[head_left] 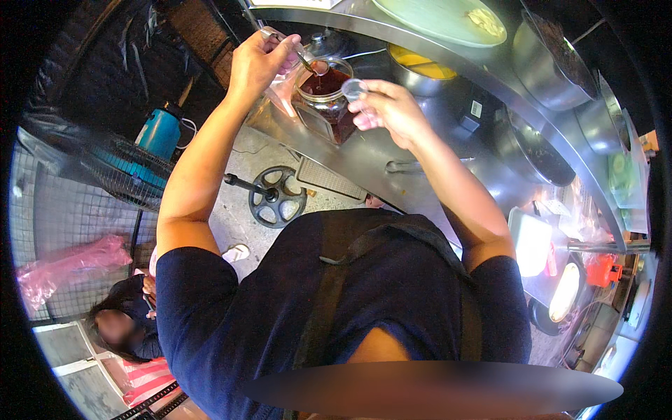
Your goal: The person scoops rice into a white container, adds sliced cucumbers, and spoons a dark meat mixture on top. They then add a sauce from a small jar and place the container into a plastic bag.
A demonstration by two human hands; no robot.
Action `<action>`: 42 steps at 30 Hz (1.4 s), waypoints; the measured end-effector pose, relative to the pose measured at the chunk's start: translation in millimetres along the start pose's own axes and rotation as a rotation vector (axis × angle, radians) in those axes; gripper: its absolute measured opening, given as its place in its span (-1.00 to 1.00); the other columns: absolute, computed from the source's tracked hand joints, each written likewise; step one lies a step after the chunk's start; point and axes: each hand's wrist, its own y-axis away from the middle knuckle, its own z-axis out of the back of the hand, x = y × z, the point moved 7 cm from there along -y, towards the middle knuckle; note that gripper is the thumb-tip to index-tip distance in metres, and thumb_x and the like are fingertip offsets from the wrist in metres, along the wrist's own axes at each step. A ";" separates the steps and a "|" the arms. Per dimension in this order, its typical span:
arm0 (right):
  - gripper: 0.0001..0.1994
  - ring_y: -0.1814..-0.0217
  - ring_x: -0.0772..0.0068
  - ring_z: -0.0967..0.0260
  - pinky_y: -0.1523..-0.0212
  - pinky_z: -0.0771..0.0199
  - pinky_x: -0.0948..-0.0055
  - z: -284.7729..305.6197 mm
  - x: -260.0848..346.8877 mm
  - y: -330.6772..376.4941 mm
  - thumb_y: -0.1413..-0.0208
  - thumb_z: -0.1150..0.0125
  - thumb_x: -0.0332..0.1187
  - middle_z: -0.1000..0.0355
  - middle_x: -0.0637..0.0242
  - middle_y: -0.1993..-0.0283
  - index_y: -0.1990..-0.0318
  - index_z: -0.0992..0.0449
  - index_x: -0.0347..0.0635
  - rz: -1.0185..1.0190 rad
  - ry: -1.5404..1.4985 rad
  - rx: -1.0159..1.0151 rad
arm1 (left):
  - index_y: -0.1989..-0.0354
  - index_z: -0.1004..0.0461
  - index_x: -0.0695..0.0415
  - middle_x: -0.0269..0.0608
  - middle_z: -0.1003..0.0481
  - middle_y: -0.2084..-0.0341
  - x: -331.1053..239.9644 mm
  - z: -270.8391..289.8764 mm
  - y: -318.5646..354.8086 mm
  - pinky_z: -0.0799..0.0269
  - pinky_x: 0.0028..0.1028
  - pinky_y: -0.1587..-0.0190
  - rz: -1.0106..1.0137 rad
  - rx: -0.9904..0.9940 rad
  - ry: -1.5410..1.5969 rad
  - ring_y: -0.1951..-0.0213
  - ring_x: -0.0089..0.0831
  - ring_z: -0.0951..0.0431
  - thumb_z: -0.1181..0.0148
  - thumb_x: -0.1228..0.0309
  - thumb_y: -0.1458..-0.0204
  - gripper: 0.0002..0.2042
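A spoon (304,62) is pinched in the fingers of my left hand (260,61), its bowl tilted down at the mouth of a clear jar (341,133). Dark red sauce (326,82) with an oily look fills much of that jar. Just right of the rim, my right hand (392,112) grips a small clear plastic cup (354,89) between thumb and fingers. Whether the cup has anything in it I cannot tell. A clear plastic bag or sheet (283,91) lies along the jar's left side.
The jar stands on a steel counter (427,140) with tongs (413,166). Behind it sits a steel pot of yellow contents (420,64). A raised shelf carries a pale green plate (448,17) and a steel bowl (553,63). A fan (129,171) and another person (126,315) are at left.
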 end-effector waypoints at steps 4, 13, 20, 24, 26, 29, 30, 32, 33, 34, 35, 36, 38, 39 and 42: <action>-0.65 0.37 0.36 -0.49 0.33 -0.58 0.42 -16.1 0.3 -41.2 -0.16 -0.02 -0.42 -0.48 0.08 0.21 -0.09 -0.30 -0.36 -0.014 0.033 -0.010 | 0.32 -0.50 0.25 -0.23 -0.58 0.52 -36.5 4.5 21.4 -0.48 -0.57 0.40 -0.190 -0.051 -0.057 0.49 -0.60 -0.54 -0.25 0.39 -0.06 -0.84; -0.74 0.33 0.36 -0.49 0.28 -0.57 0.40 -25.2 3.7 -67.7 -0.19 0.04 -0.45 -0.48 0.14 0.23 -0.02 -0.37 -0.29 0.071 -0.051 -0.020 | 0.35 -0.50 0.20 -0.12 -0.52 0.53 -81.4 -6.7 76.5 -0.44 -0.44 0.47 -0.953 0.003 -0.321 0.53 -0.27 -0.54 -0.37 0.57 0.14 -0.82; -0.66 0.33 0.35 -0.49 0.27 -0.57 0.39 -21.5 5.7 -59.1 -0.18 0.05 -0.47 -0.47 0.13 0.23 -0.12 -0.29 -0.29 0.103 -0.159 -0.019 | 0.29 -0.47 0.25 -0.15 -0.56 0.50 -18.6 18.6 40.9 -0.48 -0.54 0.44 -0.158 -0.212 0.361 0.49 -0.54 -0.53 -0.18 0.40 -0.12 -0.85; -0.63 0.33 0.36 -0.48 0.28 -0.55 0.39 -13.8 2.1 -38.9 -0.18 0.02 -0.47 -0.47 0.15 0.24 -0.15 -0.26 -0.27 0.090 -0.186 -0.061 | 0.32 -0.46 0.24 -0.16 -0.54 0.52 1.4 23.8 30.8 -0.45 -0.54 0.50 0.052 -0.274 0.545 0.55 -0.54 -0.50 -0.21 0.30 -0.11 -0.78; -0.62 0.34 0.38 -0.47 0.27 -0.54 0.39 -8.9 1.5 -20.9 -0.18 0.01 -0.46 -0.47 0.15 0.24 -0.16 -0.25 -0.24 0.097 -0.175 -0.101 | 0.31 -0.45 0.24 -0.15 -0.54 0.51 12.1 20.4 31.2 -0.45 -0.55 0.50 0.069 -0.279 0.519 0.55 -0.54 -0.49 -0.21 0.29 -0.11 -0.77; -0.58 0.33 0.40 -0.46 0.23 -0.52 0.38 3.2 -5.3 6.6 -0.18 0.00 -0.45 -0.46 0.17 0.22 -0.21 -0.21 -0.16 0.109 -0.173 -0.130 | 0.31 -0.46 0.25 -0.17 -0.54 0.52 28.4 13.3 41.5 -0.44 -0.57 0.49 0.013 -0.269 0.367 0.54 -0.57 -0.48 -0.20 0.32 -0.11 -0.79; -0.58 0.32 0.40 -0.46 0.23 -0.51 0.38 7.7 -7.6 17.7 -0.18 0.00 -0.45 -0.46 0.17 0.22 -0.21 -0.21 -0.15 0.106 -0.183 -0.154 | 0.32 -0.47 0.25 -0.20 -0.54 0.53 34.2 6.8 46.1 -0.44 -0.58 0.47 -0.033 -0.262 0.340 0.52 -0.58 -0.50 -0.21 0.34 -0.10 -0.81; -0.57 0.32 0.40 -0.46 0.23 -0.51 0.37 16.1 -12.7 37.3 -0.18 -0.01 -0.45 -0.46 0.16 0.21 -0.21 -0.20 -0.13 0.112 -0.227 -0.197 | 0.31 -0.49 0.25 -0.23 -0.56 0.52 37.6 -5.0 55.7 -0.46 -0.60 0.43 -0.086 -0.250 0.212 0.48 -0.59 -0.55 -0.22 0.40 -0.10 -0.85; -0.57 0.32 0.40 -0.46 0.22 -0.50 0.37 19.8 -16.8 47.5 -0.17 -0.01 -0.45 -0.46 0.16 0.21 -0.21 -0.20 -0.12 0.118 -0.261 -0.217 | 0.29 -0.50 0.25 -0.22 -0.57 0.50 42.1 -13.2 59.7 -0.47 -0.60 0.41 -0.041 -0.221 0.182 0.46 -0.58 -0.56 -0.22 0.41 -0.09 -0.85; -0.57 0.32 0.40 -0.46 0.22 -0.50 0.37 23.8 -21.6 56.8 -0.17 -0.02 -0.45 -0.46 0.16 0.21 -0.21 -0.20 -0.11 0.127 -0.297 -0.235 | 0.29 -0.50 0.25 -0.22 -0.57 0.50 40.9 -19.6 64.0 -0.47 -0.61 0.40 -0.058 -0.208 0.218 0.46 -0.58 -0.57 -0.22 0.41 -0.09 -0.85; -0.56 0.32 0.39 -0.46 0.22 -0.50 0.36 27.8 -27.3 65.8 -0.17 -0.02 -0.45 -0.47 0.15 0.21 -0.21 -0.20 -0.11 0.125 -0.349 -0.256 | 0.29 -0.50 0.25 -0.22 -0.58 0.50 40.0 -26.2 67.0 -0.47 -0.61 0.40 -0.075 -0.193 0.255 0.45 -0.57 -0.58 -0.22 0.41 -0.09 -0.85; -0.56 0.33 0.39 -0.46 0.22 -0.50 0.36 30.1 -33.8 75.0 -0.17 -0.03 -0.46 -0.47 0.15 0.21 -0.21 -0.19 -0.10 0.124 -0.402 -0.275 | 0.28 -0.51 0.25 -0.22 -0.58 0.50 44.9 -30.5 69.2 -0.47 -0.59 0.39 -0.089 -0.200 0.218 0.45 -0.57 -0.58 -0.23 0.40 -0.09 -0.84; -0.56 0.32 0.35 -0.47 0.21 -0.52 0.34 35.7 -47.2 91.6 -0.16 -0.02 -0.48 -0.47 0.13 0.21 -0.21 -0.19 -0.09 0.113 -0.467 -0.318 | 0.25 -0.52 0.25 -0.18 -0.59 0.51 55.3 -34.1 70.5 -0.47 -0.54 0.38 -0.089 -0.190 0.075 0.45 -0.57 -0.58 -0.23 0.39 -0.09 -0.83; -0.56 0.32 0.33 -0.48 0.21 -0.53 0.33 41.2 -57.9 100.4 -0.17 -0.02 -0.48 -0.48 0.12 0.21 -0.21 -0.19 -0.09 0.116 -0.487 -0.350 | 0.24 -0.53 0.24 -0.15 -0.60 0.49 60.4 -35.7 72.8 -0.47 -0.52 0.36 -0.054 -0.184 0.094 0.43 -0.58 -0.58 -0.23 0.37 -0.08 -0.81; -0.57 0.30 0.25 -0.51 0.20 -0.56 0.30 54.3 -80.8 132.2 -0.19 0.03 -0.46 -0.49 0.08 0.21 -0.22 -0.17 -0.14 0.126 -0.513 -0.434 | 0.23 -0.52 0.27 -0.15 -0.59 0.46 57.5 -41.1 72.0 -0.47 -0.56 0.33 -0.074 -0.139 0.055 0.39 -0.56 -0.58 -0.18 0.35 -0.12 -0.79</action>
